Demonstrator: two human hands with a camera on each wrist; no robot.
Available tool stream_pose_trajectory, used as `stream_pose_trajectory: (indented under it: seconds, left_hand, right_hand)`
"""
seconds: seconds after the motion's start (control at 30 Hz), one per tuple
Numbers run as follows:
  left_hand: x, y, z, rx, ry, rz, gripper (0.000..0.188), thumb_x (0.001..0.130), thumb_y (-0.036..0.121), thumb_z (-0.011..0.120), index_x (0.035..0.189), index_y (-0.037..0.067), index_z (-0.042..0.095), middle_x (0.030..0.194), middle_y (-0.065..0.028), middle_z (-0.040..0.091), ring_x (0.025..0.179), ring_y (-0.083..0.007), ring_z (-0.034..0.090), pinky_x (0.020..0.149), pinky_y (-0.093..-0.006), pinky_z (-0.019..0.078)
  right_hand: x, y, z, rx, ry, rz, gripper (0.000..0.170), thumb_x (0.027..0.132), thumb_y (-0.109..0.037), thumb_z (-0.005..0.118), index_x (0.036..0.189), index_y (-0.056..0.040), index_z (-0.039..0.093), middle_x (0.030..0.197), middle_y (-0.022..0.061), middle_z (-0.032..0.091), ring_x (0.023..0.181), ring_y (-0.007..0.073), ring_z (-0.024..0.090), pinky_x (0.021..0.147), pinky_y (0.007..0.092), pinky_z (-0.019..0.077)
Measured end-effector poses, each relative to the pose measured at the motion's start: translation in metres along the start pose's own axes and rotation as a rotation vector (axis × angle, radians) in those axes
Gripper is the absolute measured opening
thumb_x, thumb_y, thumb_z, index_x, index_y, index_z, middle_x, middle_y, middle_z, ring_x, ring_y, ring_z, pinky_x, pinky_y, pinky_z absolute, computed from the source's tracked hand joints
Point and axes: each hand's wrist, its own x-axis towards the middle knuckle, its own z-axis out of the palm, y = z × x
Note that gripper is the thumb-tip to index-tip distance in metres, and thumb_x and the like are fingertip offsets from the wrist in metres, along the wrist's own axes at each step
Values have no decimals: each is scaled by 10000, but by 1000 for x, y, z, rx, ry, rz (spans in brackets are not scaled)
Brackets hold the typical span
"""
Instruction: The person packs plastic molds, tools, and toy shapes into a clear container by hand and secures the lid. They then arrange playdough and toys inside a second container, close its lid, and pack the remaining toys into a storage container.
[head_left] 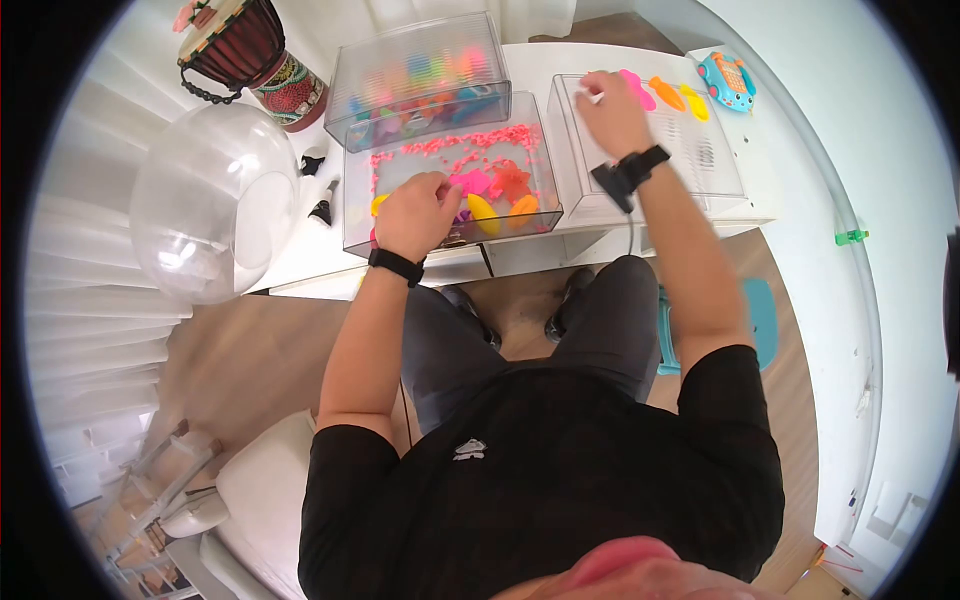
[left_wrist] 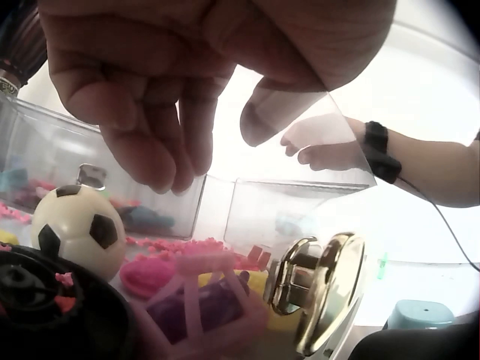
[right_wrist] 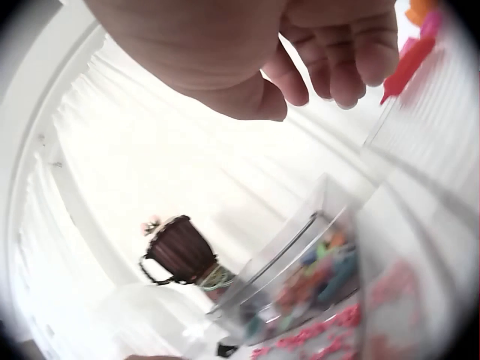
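My left hand (head_left: 415,215) hangs over the front left of a clear bin (head_left: 553,217) with pink bits, a yellow piece (head_left: 482,214) and an orange piece (head_left: 523,211). In the left wrist view its fingers (left_wrist: 161,150) are loosely bent, with nothing visible between them and the thumb; a clear pane-like shape crosses the thumb. Below are a toy football (left_wrist: 79,231), a pink frame-like toy (left_wrist: 196,315) and a shiny gold object (left_wrist: 334,292). My right hand (head_left: 615,115) is above the right-hand clear container (head_left: 570,150), fingers loosely bent, near a red piece (right_wrist: 409,71).
Behind the bin stands another clear drawer (head_left: 420,75) of coloured pieces. A drum (head_left: 245,50) and a transparent dome (head_left: 205,200) are at the left. Pink, orange and yellow (head_left: 694,102) pieces lie along the right container's back, beside a blue toy phone (head_left: 728,82).
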Motion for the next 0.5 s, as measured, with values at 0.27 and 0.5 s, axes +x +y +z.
stream_pose_trajectory:
  seconds: [0.27, 0.5]
  left_hand:
    - [2, -2, 0, -7, 5, -14, 259, 930, 352, 694, 927, 98, 743, 930, -106, 750, 841, -337, 727, 729, -459, 583]
    - [2, -3, -1, -16, -21, -24, 295, 937, 374, 661, 956, 95, 753, 949, -114, 754, 870, -340, 729, 769, -473, 582]
  right_hand:
    - [52, 47, -21, -571, -316, 105, 248, 973, -122, 545, 1153, -26, 687, 1234, 218, 648, 1177, 410, 655, 1019, 490, 534]
    - [56, 54, -9, -722, -424, 135, 257, 977, -149, 576, 1173, -33, 694, 1250, 211, 656, 1160, 410, 670, 1005, 494, 547]
